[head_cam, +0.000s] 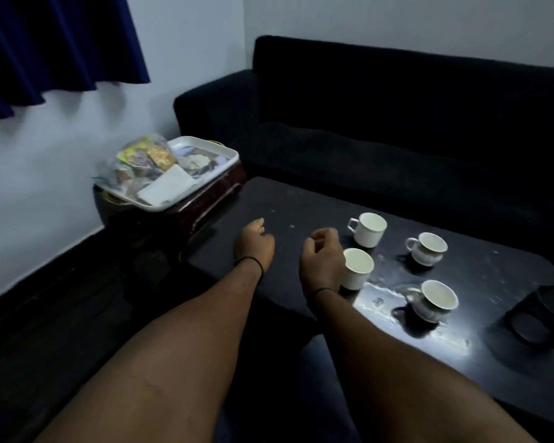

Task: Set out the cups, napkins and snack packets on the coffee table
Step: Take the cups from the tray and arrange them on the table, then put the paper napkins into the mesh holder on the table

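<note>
Several white cups stand on the black coffee table (pixel 301 203): a plain mug (pixel 368 230) at the back, a plain cup (pixel 357 268) close to my right hand, and two patterned cups (pixel 426 248) (pixel 434 300) further right. My left hand (pixel 253 243) hovers over the table's left part, fingers loosely curled, holding nothing. My right hand (pixel 322 257) is just left of the near plain cup, fingers curled and empty. On a white tray (pixel 205 183) to the left lie a clear bag of snack packets (pixel 144 161) and a white stack of napkins (pixel 165 190).
The tray rests on a dark wooden side table (pixel 211 199) against the wall. A black sofa (pixel 365 129) runs behind the coffee table. A black holder (pixel 539 318) sits at the table's right end. A blue curtain (pixel 55 46) hangs at top left.
</note>
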